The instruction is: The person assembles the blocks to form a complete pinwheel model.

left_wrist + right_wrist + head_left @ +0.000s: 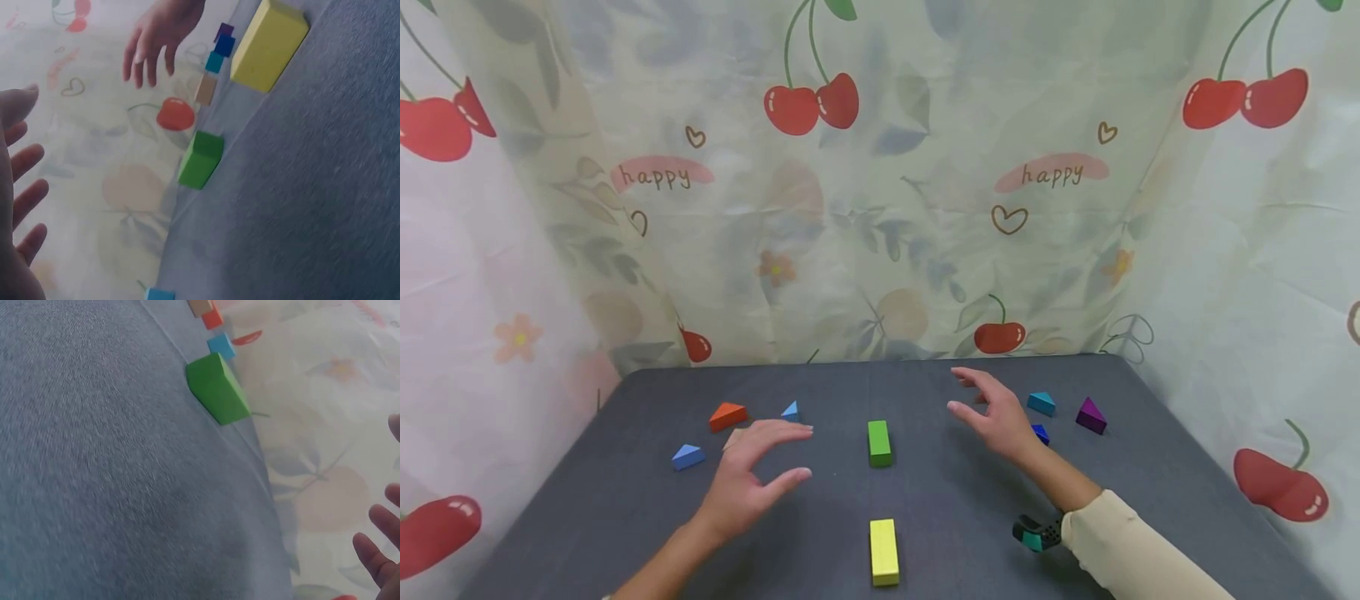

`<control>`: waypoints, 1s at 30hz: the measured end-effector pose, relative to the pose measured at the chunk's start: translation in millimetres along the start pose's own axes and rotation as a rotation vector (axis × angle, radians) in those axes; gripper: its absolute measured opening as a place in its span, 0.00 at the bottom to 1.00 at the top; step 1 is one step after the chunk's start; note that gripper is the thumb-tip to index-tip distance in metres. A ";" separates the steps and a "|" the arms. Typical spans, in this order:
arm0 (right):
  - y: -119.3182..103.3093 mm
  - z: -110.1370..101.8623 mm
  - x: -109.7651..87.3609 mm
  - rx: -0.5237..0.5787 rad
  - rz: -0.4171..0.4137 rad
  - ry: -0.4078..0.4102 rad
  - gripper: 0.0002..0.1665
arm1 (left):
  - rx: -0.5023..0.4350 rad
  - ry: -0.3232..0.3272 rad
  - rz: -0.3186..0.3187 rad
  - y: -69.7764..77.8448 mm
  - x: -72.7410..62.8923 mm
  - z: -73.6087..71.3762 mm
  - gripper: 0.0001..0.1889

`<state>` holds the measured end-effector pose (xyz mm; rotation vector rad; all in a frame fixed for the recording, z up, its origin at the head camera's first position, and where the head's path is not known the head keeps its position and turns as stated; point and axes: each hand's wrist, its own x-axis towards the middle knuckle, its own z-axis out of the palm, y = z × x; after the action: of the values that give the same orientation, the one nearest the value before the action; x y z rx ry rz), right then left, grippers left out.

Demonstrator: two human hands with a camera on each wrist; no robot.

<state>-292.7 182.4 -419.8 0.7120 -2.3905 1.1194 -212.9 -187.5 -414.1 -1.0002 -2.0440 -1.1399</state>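
My left hand (741,479) hovers over the left half of the table with its fingers extended and nothing in them. Behind it, a tan block (732,438) is mostly hidden, with a light blue triangular block (791,412) just beyond its fingers. My right hand (996,412) is held over the right half, fingers loosely spread and holding nothing. Partly covered by its wrist is a dark blue block (1040,433). Between the hands lies a green rectangular block (879,443); nearer to me is a yellow rectangular block (884,553).
An orange block (727,416) and a blue triangular block (688,456) lie at the left. At the right are a teal block (1041,404) and a purple triangular block (1091,416). Patterned curtains (880,208) enclose the dark grey table (820,542). A black band (1036,533) hangs by my right sleeve.
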 end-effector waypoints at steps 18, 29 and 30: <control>1.9 28.0 3.3 0.095 0.168 -0.210 0.33 | -0.017 -0.370 -0.309 12.9 -16.0 34.5 0.28; 7.1 46.8 6.3 0.142 0.224 -0.294 0.37 | -0.061 -0.561 -0.441 20.2 -17.2 51.4 0.33; 7.2 48.6 6.2 0.141 0.223 -0.300 0.37 | -0.060 -0.566 -0.438 20.6 -17.7 53.2 0.33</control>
<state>-308.9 146.2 -449.6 0.7156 -2.7176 1.3669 -193.0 -139.3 -443.3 -1.0132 -2.7991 -1.2331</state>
